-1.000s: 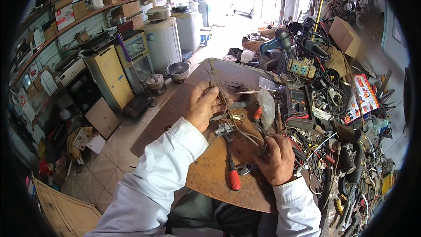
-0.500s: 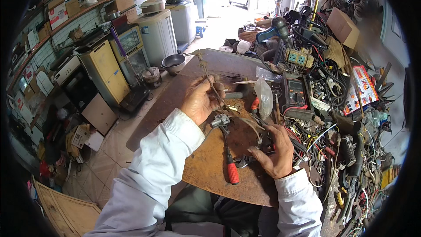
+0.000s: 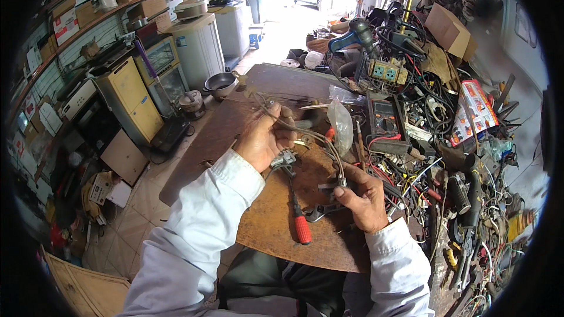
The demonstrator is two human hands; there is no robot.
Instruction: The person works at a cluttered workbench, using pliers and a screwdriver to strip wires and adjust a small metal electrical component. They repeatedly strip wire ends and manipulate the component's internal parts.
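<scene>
A thin grey-brown cable (image 3: 317,135) runs between my two hands above the worn brown worktable (image 3: 258,223). My left hand (image 3: 264,140) is closed around one stretch of it, and a blurred loose end sticks out beyond the fingers. At the other end, my right hand (image 3: 362,195) pinches the cable by a small metal fitting between thumb and fingers. A small grey metal part (image 3: 285,159) shows just below my left hand. Nearer me lies a red-handled screwdriver (image 3: 302,229). Partly hidden beside my right hand is a dark metal piece (image 3: 320,212).
A clear plastic bag (image 3: 341,126) and a multimeter (image 3: 385,116) are beyond my right hand. Tangled wires and tools (image 3: 446,182) crowd the right side. A heat-gun-like blue tool (image 3: 352,38) sits farther back. Old appliances (image 3: 129,94) and a pan (image 3: 221,84) stand left.
My right hand has closed its thumb and fingers on the cable's end. The cable's far end beyond my left hand has swung lower and leftward. The whole view has shifted slightly.
</scene>
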